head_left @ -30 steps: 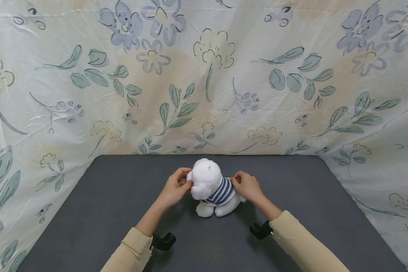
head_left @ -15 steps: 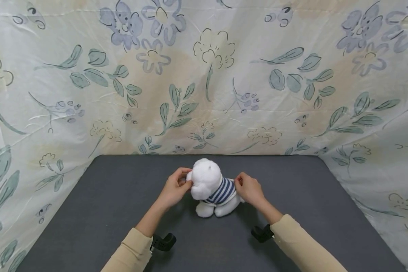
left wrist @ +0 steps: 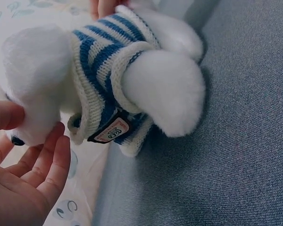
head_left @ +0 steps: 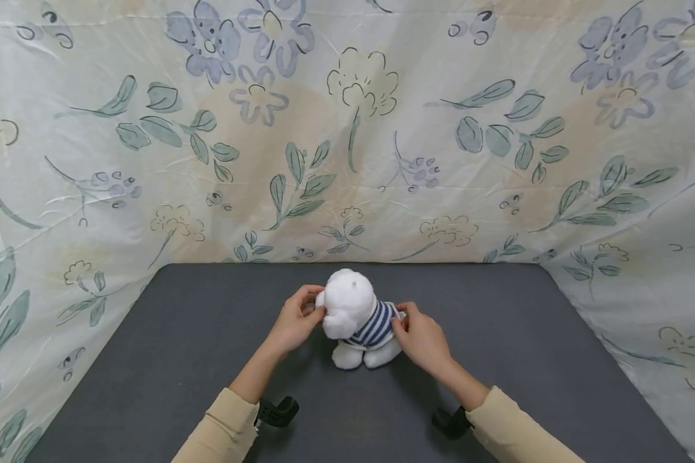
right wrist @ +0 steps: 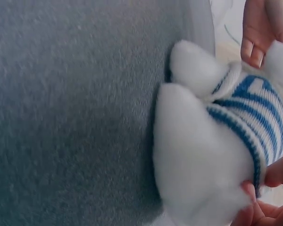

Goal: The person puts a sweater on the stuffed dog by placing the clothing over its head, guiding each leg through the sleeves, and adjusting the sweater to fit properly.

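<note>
A white stuffed dog (head_left: pixel 349 298) stands on the dark table, its head toward the left. It wears a blue-and-white striped knitted sweater (head_left: pixel 375 325) with a small label (left wrist: pixel 114 131) on the chest. My left hand (head_left: pixel 295 322) holds the muzzle, thumb on one side and fingers on the other, beside a black eye or nose (left wrist: pixel 17 141). At the rear, my right hand (head_left: pixel 423 335) pinches the sweater's hem (right wrist: pixel 257 165) between thumb and fingers. The white hind part (right wrist: pixel 203 150) shows below that hem in the right wrist view.
The dark grey table (head_left: pixel 168 360) spreads out around the dog. Behind it hangs a floral curtain (head_left: pixel 382 161), which also runs down both sides. A black wrist camera (head_left: pixel 279 411) sits at the left cuff, another black camera (head_left: pixel 452 422) at the right one.
My right hand has moved along the sweater's rear hem, first slightly right, then lower and nearer, and now covers the dog's rear. The left hand keeps its hold on the muzzle.
</note>
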Action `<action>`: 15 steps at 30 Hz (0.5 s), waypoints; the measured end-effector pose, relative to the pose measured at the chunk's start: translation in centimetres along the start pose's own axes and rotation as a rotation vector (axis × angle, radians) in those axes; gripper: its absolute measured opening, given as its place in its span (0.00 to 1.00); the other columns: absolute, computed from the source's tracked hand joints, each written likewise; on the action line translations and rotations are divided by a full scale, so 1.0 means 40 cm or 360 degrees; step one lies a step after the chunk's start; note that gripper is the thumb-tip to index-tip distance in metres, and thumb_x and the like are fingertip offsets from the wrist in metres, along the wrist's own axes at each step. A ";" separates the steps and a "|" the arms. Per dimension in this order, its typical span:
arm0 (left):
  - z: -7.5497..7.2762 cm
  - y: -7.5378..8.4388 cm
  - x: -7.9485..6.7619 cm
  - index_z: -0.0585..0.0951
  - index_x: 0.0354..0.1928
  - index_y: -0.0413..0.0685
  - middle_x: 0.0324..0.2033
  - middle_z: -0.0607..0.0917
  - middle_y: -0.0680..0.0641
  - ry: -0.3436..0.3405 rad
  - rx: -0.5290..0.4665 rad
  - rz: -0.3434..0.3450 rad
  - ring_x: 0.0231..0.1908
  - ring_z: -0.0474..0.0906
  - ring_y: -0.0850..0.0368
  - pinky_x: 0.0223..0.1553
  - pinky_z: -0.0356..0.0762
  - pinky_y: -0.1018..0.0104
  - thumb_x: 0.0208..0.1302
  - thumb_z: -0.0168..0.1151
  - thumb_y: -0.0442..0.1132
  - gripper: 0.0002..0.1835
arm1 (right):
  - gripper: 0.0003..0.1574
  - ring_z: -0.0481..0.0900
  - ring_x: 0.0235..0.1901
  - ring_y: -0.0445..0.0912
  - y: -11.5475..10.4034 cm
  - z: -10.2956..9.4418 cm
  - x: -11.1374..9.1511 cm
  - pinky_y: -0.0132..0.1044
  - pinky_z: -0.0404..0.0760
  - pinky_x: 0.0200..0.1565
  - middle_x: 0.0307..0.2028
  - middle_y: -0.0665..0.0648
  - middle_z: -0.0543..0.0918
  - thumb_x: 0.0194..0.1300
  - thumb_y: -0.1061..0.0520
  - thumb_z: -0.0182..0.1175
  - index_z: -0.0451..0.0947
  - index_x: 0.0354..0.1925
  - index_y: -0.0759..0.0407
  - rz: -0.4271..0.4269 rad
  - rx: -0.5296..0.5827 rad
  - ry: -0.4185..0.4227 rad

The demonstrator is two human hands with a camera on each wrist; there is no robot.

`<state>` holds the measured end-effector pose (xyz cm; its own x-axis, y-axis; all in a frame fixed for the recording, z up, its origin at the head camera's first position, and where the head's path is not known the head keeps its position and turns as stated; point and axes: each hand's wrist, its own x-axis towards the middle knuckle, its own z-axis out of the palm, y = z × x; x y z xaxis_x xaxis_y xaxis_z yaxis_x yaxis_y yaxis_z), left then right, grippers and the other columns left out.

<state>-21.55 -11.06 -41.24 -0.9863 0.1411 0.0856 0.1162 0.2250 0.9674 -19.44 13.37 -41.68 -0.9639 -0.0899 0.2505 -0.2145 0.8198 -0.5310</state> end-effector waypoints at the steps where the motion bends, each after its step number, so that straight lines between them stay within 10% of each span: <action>1: 0.000 0.000 0.000 0.72 0.53 0.44 0.50 0.76 0.39 0.0002 -0.0001 -0.0007 0.38 0.79 0.55 0.38 0.79 0.62 0.63 0.53 0.28 0.17 | 0.18 0.64 0.13 0.38 -0.002 0.002 -0.004 0.32 0.62 0.17 0.18 0.48 0.73 0.61 0.57 0.58 0.74 0.48 0.64 -0.0028 -0.0018 0.0023; 15: 0.001 0.002 -0.001 0.72 0.53 0.45 0.51 0.76 0.40 0.0018 -0.0045 -0.0034 0.40 0.80 0.53 0.40 0.79 0.55 0.62 0.55 0.30 0.17 | 0.22 0.64 0.15 0.39 0.013 0.019 -0.022 0.34 0.62 0.18 0.16 0.48 0.70 0.54 0.61 0.60 0.74 0.50 0.62 -0.0131 -0.0150 0.0166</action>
<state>-21.51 -10.99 -41.17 -0.9898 0.1256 0.0676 0.0920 0.2004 0.9754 -18.83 13.44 -42.78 -0.9209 -0.1040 0.3756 -0.2718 0.8620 -0.4279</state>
